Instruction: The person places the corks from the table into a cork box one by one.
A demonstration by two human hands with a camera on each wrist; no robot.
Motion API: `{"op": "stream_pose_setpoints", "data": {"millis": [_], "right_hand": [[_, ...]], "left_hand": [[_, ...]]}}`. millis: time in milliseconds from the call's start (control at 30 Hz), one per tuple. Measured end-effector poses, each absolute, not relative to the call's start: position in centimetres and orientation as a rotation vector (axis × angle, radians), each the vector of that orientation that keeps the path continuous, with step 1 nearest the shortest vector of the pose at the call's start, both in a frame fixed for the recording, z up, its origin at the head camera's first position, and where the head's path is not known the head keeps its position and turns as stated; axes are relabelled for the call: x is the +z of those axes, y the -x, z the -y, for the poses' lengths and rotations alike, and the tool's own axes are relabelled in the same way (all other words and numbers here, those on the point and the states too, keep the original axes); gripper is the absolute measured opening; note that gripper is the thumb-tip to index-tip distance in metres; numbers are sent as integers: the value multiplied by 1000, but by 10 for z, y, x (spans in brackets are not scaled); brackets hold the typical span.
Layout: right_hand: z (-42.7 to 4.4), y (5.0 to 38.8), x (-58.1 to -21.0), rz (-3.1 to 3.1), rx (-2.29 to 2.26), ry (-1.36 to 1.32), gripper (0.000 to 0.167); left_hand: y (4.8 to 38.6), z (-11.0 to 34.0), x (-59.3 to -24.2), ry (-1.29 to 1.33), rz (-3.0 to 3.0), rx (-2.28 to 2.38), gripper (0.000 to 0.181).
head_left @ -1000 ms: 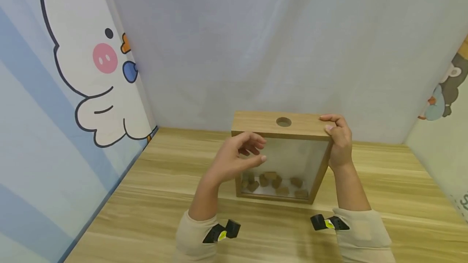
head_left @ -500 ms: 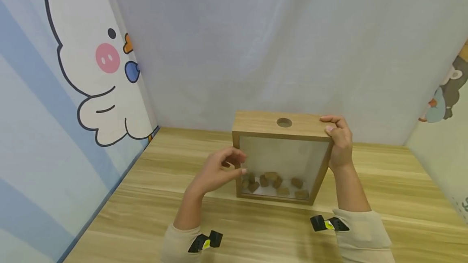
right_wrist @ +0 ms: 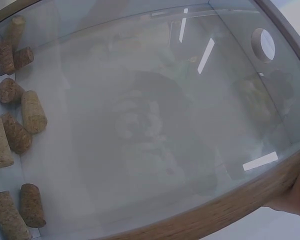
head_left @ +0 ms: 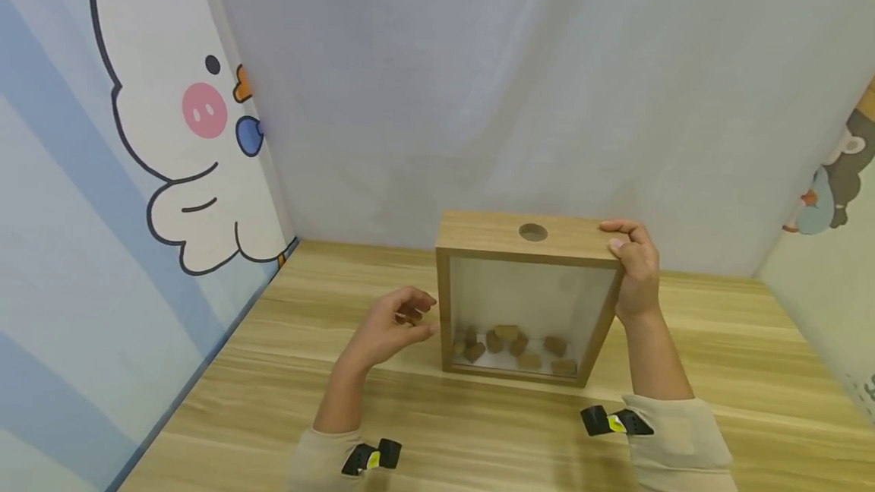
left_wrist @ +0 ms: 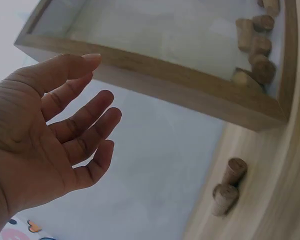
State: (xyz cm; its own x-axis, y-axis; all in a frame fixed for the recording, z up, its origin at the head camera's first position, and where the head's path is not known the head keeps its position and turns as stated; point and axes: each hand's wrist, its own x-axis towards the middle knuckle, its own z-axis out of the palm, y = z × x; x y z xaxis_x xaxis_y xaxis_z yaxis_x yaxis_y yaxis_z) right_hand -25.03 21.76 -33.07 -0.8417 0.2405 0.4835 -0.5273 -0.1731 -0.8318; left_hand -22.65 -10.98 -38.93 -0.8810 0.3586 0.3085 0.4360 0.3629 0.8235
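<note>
A shallow wooden box frame (head_left: 481,232) with a clear front stands on the table, a round hole (head_left: 533,232) in its top. Several brown corks (head_left: 507,332) lie along its bottom inside; the right wrist view shows them close up through the pane, including a pale cork (right_wrist: 34,112). My right hand (head_left: 637,272) grips the box's upper right corner, thumb and fingers over the top edge. Just left of the box, my left hand (head_left: 390,329) holds nothing, its fingers loosely bent. Beyond it, in the left wrist view, two loose corks (left_wrist: 226,199) rest on the table outside the box.
The light wood-grain table (head_left: 273,386) extends to both sides and in front. A pale grey curtain (head_left: 444,97) hangs just behind the box. Printed cartoon panels (head_left: 150,135) flank the left side, with a similar wall (head_left: 820,264) on the right.
My left hand has moved left and slightly down, from in front of the box's pane to beside its left edge. The right hand keeps its grip and the box stays put.
</note>
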Motion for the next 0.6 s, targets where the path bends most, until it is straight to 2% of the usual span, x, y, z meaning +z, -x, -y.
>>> {"op": "stream_pose_setpoints", "data": {"millis": [233,400,600], "right_hand": [[-218,250,-330,1593,2053,-337,26],[-219,250,-330,1587,2047,-341,26],[-219,250,-331,1586,2061,-349,26]], "left_hand": [[237,118,-411,659,2587,-1631,33],[231,120,-408,548,2670,-1631,36],[254,134,-444,435,2722,-1631,46]]}}
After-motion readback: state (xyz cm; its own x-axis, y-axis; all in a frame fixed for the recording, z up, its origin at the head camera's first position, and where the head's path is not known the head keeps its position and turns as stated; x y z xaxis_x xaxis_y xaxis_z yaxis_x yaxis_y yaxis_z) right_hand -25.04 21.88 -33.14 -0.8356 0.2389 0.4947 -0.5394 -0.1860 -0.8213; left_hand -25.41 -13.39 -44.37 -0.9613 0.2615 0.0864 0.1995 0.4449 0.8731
